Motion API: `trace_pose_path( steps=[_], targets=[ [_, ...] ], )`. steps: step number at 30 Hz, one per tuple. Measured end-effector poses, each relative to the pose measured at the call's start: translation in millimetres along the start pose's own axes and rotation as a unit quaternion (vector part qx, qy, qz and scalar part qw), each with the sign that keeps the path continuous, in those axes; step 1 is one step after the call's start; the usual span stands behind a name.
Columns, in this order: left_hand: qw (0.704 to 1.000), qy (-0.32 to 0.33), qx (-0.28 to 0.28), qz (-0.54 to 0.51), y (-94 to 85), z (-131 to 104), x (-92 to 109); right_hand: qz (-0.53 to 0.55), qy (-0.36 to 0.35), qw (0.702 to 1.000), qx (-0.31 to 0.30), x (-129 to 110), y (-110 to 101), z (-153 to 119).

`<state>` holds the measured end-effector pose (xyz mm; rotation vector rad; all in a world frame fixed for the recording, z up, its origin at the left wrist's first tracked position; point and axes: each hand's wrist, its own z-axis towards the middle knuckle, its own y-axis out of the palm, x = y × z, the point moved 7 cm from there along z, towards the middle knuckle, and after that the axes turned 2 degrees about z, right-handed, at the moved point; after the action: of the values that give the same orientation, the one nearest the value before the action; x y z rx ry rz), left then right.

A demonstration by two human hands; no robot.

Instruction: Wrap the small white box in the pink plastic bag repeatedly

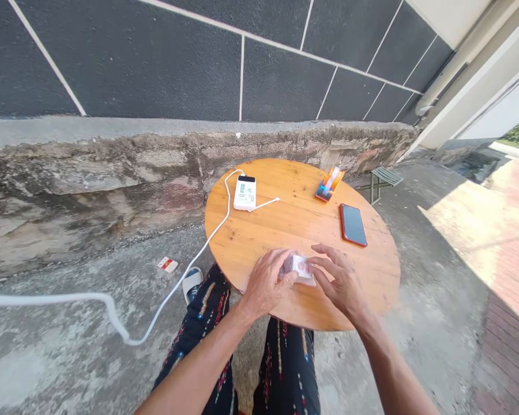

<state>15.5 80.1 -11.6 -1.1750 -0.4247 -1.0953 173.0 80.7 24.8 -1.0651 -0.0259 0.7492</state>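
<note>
A small white packet in clear wrapping (301, 268) lies near the front edge of the round wooden table (285, 225). My left hand (269, 280) is closed on the packet's left end, with thumb and fingers around it. On the other side, my right hand (338, 279) has its fingers apart and bent, with fingertips at the packet's right edge. Part of the packet is hidden behind the left fingers, and its markings are too small to read.
A white power bank (245, 193) with a white cable (218, 227) sits at the back left. An orange-and-blue holder (329, 184) and a red-cased phone (353, 225) are at the right. A green stool (386, 177) stands beyond; a small card box (168, 264) lies on the ground.
</note>
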Motion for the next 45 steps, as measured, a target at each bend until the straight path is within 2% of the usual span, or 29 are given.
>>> trace_pose_path(
  steps=[6, 14, 25, 34, 40, 45],
  targets=[
    [1.000, 0.001, 0.003, -0.011, -0.1, 0, -1, -0.063, -0.034, 0.997, -0.002, -10, -1, 5],
    [1.000, -0.002, 0.000, -0.015, 0.5, 2, -3, -0.118, -0.081, 0.989, -0.044, -23, -2, 15],
    [0.998, -0.043, 0.011, 0.046, 6.1, 5, 0, -0.171, -0.100, 0.978, -0.070, -30, 2, 21],
    [0.997, -0.043, 0.026, 0.054, 5.3, 3, 0, -0.130, -0.085, 0.986, -0.067, -25, 1, 27],
    [0.998, -0.043, 0.020, 0.051, 6.0, 2, -1, -0.109, -0.080, 0.989, -0.068, -18, -1, 43],
    [0.998, -0.034, 0.039, 0.035, 2.0, 1, 1, -0.103, -0.059, 0.991, -0.068, -16, -6, 55]
  ],
)
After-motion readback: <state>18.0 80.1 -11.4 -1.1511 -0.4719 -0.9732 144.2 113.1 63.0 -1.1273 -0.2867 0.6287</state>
